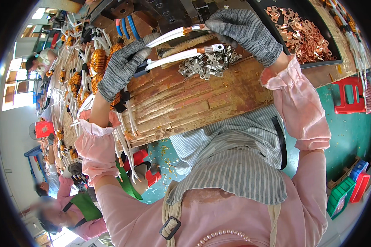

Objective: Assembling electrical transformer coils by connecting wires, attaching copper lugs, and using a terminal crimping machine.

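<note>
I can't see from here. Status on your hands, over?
Left hand and right hand, both gloved, gripping white cables. Silver lugs piled beneath. Nothing blocking.

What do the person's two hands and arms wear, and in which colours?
Both the left hand and the right hand wear grey speckled knitted gloves. Each forearm is covered by a loose pink oversleeve, gathered with elastic at the wrist, over a pink top.

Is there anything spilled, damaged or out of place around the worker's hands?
Yes: small scraps lie scattered on the green floor under the bench edge, like offcuts. The wooden benchtop is worn and scratched. The silver lugs lie in a loose heap by the white wires.
</note>
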